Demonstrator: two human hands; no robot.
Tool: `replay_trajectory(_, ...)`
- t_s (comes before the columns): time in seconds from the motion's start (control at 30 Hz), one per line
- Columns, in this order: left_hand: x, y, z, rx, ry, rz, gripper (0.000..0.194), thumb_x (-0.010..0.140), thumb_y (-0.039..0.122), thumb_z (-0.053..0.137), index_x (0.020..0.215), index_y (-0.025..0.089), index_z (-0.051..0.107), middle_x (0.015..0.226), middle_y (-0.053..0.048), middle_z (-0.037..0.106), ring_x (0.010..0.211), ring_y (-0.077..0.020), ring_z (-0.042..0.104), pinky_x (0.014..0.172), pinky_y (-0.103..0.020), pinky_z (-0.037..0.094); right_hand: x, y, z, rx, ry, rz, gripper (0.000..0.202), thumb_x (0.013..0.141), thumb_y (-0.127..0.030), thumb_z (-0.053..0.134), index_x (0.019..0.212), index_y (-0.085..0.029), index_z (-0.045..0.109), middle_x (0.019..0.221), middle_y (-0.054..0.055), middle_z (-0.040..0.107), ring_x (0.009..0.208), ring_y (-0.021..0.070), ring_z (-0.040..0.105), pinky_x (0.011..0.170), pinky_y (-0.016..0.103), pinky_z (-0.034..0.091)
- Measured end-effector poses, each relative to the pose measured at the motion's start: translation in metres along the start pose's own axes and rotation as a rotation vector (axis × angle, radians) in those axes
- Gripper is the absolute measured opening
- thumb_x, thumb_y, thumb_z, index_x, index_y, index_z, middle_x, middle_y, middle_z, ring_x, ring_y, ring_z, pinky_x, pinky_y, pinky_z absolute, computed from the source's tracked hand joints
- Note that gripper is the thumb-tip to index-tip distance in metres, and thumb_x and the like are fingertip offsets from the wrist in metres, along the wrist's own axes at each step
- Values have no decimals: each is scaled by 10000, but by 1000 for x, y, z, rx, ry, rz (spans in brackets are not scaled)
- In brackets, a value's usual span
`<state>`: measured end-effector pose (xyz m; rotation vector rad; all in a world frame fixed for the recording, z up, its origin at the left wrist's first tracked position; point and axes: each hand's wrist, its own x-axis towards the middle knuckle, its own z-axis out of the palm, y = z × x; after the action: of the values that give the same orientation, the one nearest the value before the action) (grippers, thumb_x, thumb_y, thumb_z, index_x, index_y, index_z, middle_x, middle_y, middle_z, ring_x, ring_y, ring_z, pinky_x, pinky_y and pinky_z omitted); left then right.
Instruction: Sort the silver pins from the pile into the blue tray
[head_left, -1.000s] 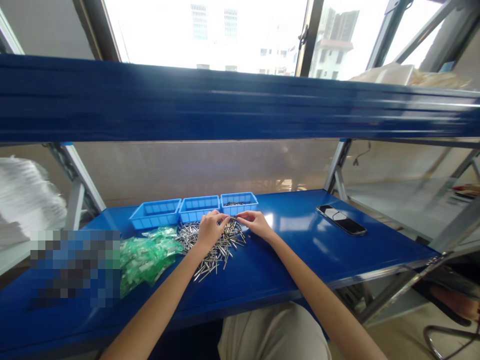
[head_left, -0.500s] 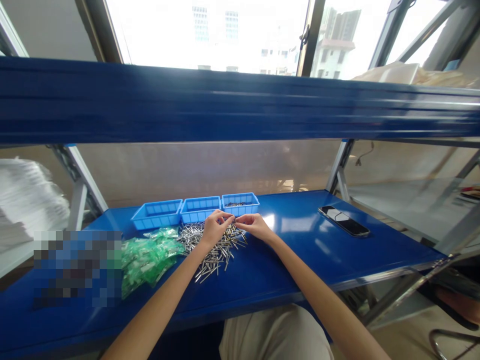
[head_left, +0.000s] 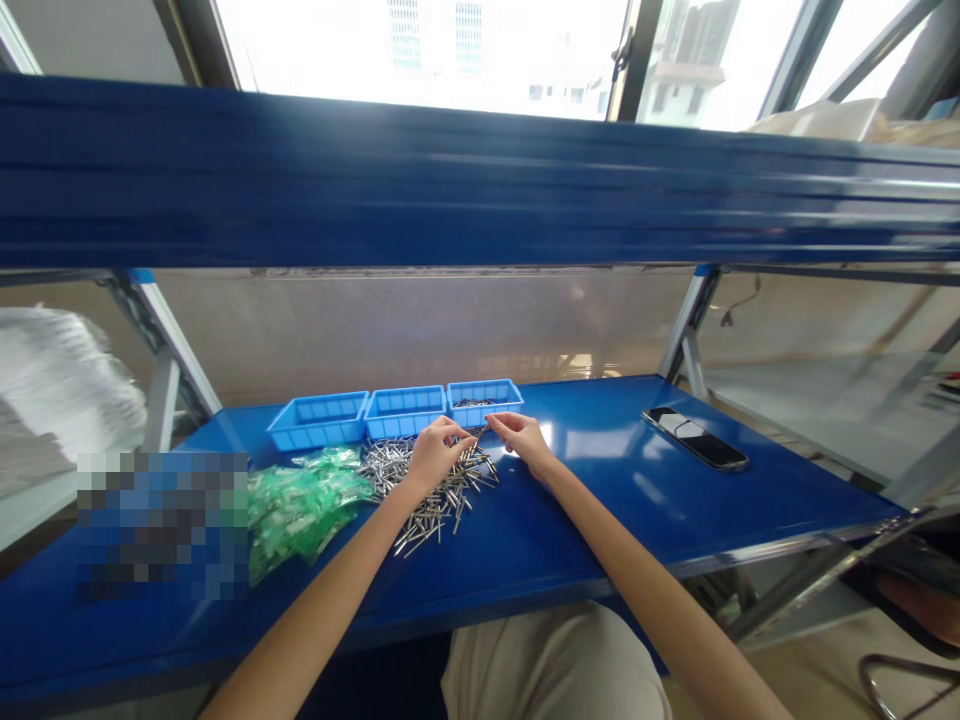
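Note:
Over a pile of thin metal rods [head_left: 431, 512], my left hand [head_left: 437, 455] is closed in a pinch with its fingertips pointing right. Facing it, my right hand [head_left: 521, 440] pinches thumb and finger together a little higher. A small, thin metal rod [head_left: 482, 432] appears to span the short gap between both sets of fingertips; its details are too small to make out. Just behind the hands stands the right-hand blue bin [head_left: 486, 393], with some dark metal pieces inside. The middle blue bin [head_left: 405, 408] is behind the pile.
Left of the pile lie green-tinted clear plastic bags [head_left: 304, 505]. A third blue bin [head_left: 319, 420] stands behind them. A phone [head_left: 696, 438] rests on the blue table [head_left: 547, 540] at right. A blue shelf beam [head_left: 480, 195] crosses above the table. A blurred patch covers the far left.
My hands have drawn slightly apart, the right one moving up and to the right, so a thin rod shows between the fingertips. The camera view has shifted a little.

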<state>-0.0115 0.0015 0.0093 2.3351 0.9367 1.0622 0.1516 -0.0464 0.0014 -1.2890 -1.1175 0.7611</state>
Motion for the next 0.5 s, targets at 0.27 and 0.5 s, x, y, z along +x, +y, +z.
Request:
replay_trajectory(0.27, 4, -7, -2, 54, 185, -84, 247, 781, 363, 512, 759, 180, 676, 769, -33, 592, 587, -116, 497, 590, -266, 412, 5, 4, -3, -6, 44, 30, 402, 651, -477, 600, 891, -163, 670, 813, 63, 656, 528, 88, 494, 390, 175, 343)
replay_trajectory(0.5, 3, -5, 1, 85, 181, -72, 293, 815, 368, 448, 790, 186, 677, 746, -26, 586, 559, -111, 493, 588, -263, 406, 4, 5, -2, -22, 19, 40, 372, 664, -448, 588, 900, -173, 673, 832, 64, 667, 526, 90, 508, 379, 174, 350)
